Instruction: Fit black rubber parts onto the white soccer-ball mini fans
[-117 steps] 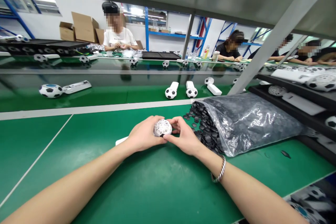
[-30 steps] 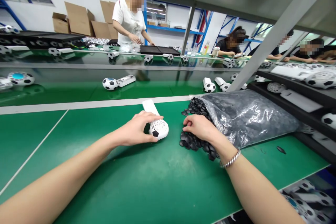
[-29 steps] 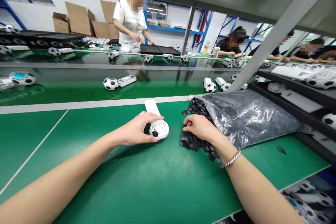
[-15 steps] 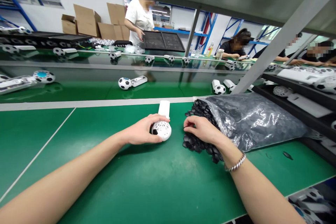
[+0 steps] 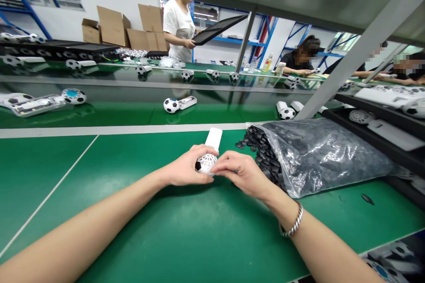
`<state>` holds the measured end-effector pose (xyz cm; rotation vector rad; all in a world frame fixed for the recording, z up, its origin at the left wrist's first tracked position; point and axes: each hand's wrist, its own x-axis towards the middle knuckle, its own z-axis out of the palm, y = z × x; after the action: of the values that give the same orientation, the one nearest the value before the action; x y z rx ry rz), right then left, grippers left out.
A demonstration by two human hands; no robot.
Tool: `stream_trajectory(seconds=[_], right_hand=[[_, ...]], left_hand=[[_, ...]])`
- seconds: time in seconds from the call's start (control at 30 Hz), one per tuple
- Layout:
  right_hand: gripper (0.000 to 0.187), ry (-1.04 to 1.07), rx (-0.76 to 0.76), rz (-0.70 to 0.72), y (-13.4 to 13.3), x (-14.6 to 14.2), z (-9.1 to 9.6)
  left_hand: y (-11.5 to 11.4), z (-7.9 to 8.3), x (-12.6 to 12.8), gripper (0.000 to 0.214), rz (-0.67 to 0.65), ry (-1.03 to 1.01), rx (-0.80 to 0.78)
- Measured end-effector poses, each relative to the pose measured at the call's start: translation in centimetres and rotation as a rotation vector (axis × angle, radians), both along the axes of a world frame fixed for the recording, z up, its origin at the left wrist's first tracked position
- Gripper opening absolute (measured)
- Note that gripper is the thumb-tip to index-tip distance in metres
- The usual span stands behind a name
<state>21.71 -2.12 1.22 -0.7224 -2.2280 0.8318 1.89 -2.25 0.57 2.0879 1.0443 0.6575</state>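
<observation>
A small white hand fan with a ball-shaped lattice head (image 5: 206, 162) lies on the green bench (image 5: 186, 234), its white handle (image 5: 214, 138) pointing away from me. My left hand (image 5: 186, 171) is wrapped round the head from the left. My right hand (image 5: 239, 172) presses on the head from the right with pinched fingers; whether a small black piece is in them is hidden. Just right of my hands lies a clear plastic bag (image 5: 318, 154) spilling several small black pieces (image 5: 257, 143) onto the bench.
Finished football-patterned fans (image 5: 179, 104) lie on the conveyor belt behind a white line (image 5: 116, 130). A slanted metal post (image 5: 348, 48) and black trays (image 5: 375, 110) stand at the right. Across the belt a standing person holds a black tray (image 5: 217, 28); others sit at work.
My right hand has left the pile of black pieces and come left onto the fan head. The person across the belt has lifted a black tray. The belt's fans have shifted right.
</observation>
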Motion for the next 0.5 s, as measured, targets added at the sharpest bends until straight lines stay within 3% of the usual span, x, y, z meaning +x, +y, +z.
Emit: stream_trajectory(seconds=[0.27, 0.33, 0.5], right_hand=[[0.008, 0.245, -0.431, -0.143, 0.6, -1.5, -1.9], [0.014, 0.276, -0.547, -0.177, 0.6, -1.7, -1.9], [0.031, 0.387, -0.798, -0.111, 0.4, -1.9, -1.6]], left_hand=[[-0.4, -0.3, 1.0, 0.049, 0.086, -0.053, 0.006], [-0.5, -0.2, 1.0, 0.046, 0.087, -0.062, -0.005], [-0.4, -0.1, 1.0, 0.049, 0.099, -0.093, -0.077]])
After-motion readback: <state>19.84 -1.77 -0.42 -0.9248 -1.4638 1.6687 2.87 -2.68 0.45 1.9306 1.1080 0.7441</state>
